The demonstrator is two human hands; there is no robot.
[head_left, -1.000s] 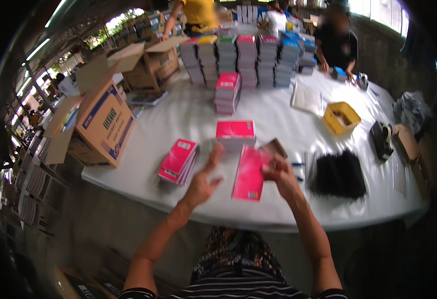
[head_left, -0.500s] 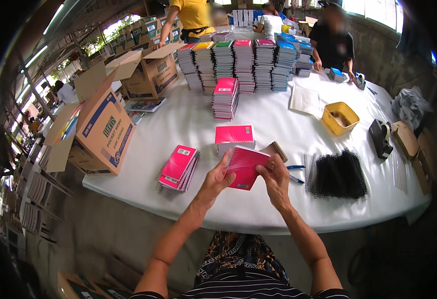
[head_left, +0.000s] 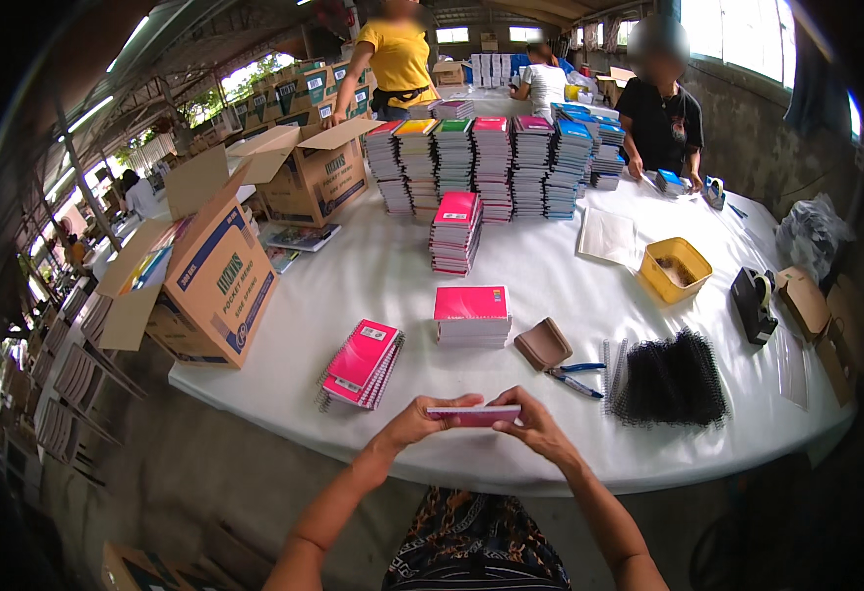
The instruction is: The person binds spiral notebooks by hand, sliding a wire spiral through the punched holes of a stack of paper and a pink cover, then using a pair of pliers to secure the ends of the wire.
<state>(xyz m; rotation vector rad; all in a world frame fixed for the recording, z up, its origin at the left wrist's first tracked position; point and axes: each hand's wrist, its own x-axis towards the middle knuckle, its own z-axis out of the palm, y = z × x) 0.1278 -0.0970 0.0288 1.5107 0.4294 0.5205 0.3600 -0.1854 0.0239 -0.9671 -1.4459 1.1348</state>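
Near the front edge of the table, a pink pocket notebook (head_left: pixel 474 418) is held between my two hands, tipped so that its edge faces up. My left hand (head_left: pixel 418 424) grips its left end, and my right hand (head_left: pixel 534 427) grips the right end with thumb and fingers. Left of my hands lies a small pile of spiral-bound pink notebooks (head_left: pixel 363 361). Straight ahead is a squared stack with a pink cover (head_left: pixel 471 307). To the right are a brown block (head_left: pixel 543 344), blue-handled pliers (head_left: pixel 576 382) and a heap of black binding coils (head_left: pixel 672 379).
Tall stacks of coloured notebooks (head_left: pixel 491 167) line the table's far part, with a shorter pink stack (head_left: pixel 454 234) before them. Open cartons (head_left: pixel 217 281) stand left. A yellow tub (head_left: pixel 675 272) and black tape dispenser (head_left: pixel 753 303) are at right. Other people stand beyond.
The notebook has come down toward me and turned from showing its cover to edge-up. Both hands moved with it, uncovering the brown block and pliers. My view has tilted up slightly.
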